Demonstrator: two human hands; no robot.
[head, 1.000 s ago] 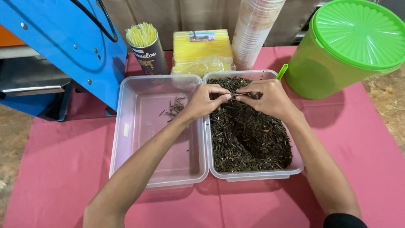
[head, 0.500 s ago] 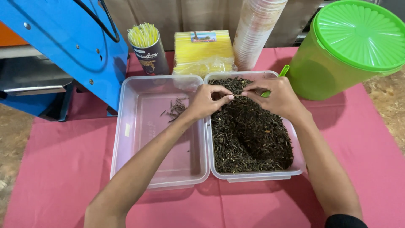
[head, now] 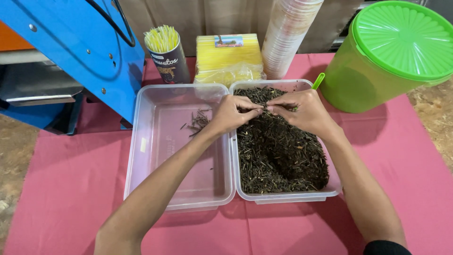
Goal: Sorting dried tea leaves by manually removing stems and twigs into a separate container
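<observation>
Hands [head: 231, 114] [head: 302, 111] pinching together, over dried leaves [head: 281, 151], clear tub [head: 283, 196]

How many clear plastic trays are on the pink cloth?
2. The left tray holds only a few small stems; the right tray, touching it, is full of dried dark leaves. Both hands meet above the right tray.

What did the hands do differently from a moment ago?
The right hand moved back toward the left hand, so their fingertips meet again over the dried leaves, covering the green scoop. The two tubs and small twig pile stayed put.
</observation>
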